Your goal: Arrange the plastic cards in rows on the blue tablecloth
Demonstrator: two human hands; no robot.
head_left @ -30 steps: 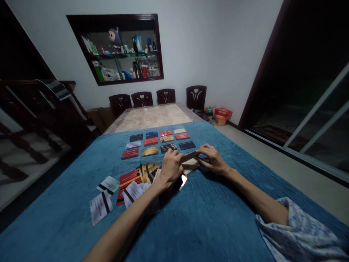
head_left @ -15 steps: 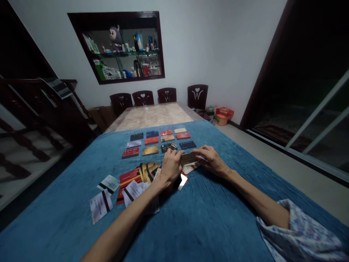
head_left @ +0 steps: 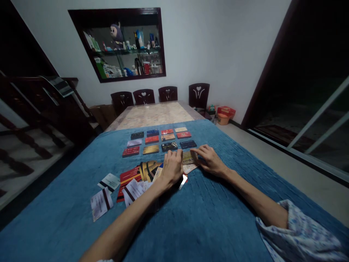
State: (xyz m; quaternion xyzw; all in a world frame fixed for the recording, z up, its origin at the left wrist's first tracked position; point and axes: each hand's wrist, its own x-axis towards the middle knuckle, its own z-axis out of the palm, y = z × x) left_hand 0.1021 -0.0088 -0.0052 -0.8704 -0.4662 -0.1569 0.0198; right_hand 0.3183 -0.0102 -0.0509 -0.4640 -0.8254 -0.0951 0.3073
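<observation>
My left hand (head_left: 173,169) and my right hand (head_left: 211,161) grip a small gold-beige card (head_left: 189,158) from its two sides, fingers closed on its ends. Whether it is one card or a thin stack, I cannot tell. Just below it lies a pale card (head_left: 189,168), partly covered. Under and left of my left wrist spreads a loose heap of cards: red cards (head_left: 130,176), gold-and-black cards (head_left: 148,170) and whitish cards (head_left: 133,191) with dark stripes. Beyond my hands, small card stacks stand in rows, among them a black stack (head_left: 169,146) and a navy stack (head_left: 188,144).
A blue cloth (head_left: 218,211) covers the near part of the marble-topped table (head_left: 158,112). Two striped cards, one a white card (head_left: 101,204), lie at the left. Dark chairs (head_left: 199,95) stand at the far end, below a wall shelf (head_left: 125,51).
The gold-beige card between my hands has tipped flatter, so more of its face shows. Both hands stay in nearly the same place. The head view has shifted slightly.
</observation>
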